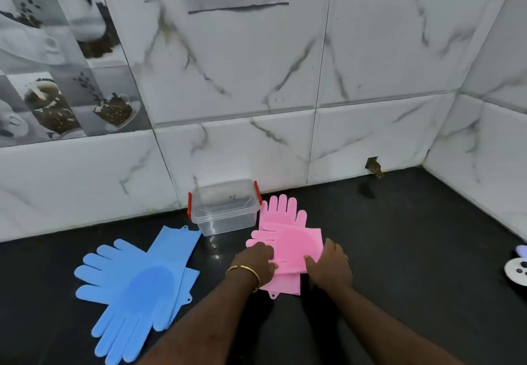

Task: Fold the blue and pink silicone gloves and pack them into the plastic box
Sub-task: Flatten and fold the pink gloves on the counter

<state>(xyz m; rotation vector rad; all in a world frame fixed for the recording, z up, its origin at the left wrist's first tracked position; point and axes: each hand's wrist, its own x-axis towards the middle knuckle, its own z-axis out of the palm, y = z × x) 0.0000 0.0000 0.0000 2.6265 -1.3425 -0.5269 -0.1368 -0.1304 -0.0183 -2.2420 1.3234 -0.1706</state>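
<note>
Here, pink gloves (288,239): we had them stacked just right of the plastic box (225,207), near the desk's (399,250) back edge, long axis running from us toward the wall.
Left hand (256,259): fingers lay flat on the pile's left side.
Right hand (330,265): thumb and fingers seemed to pinch its right edge.
Blue gloves (134,284): crossed, unfolded, toward the left edge.
Box: open, empty, beyond our left hand.
Next: we judged a fold toward the wall.
</note>
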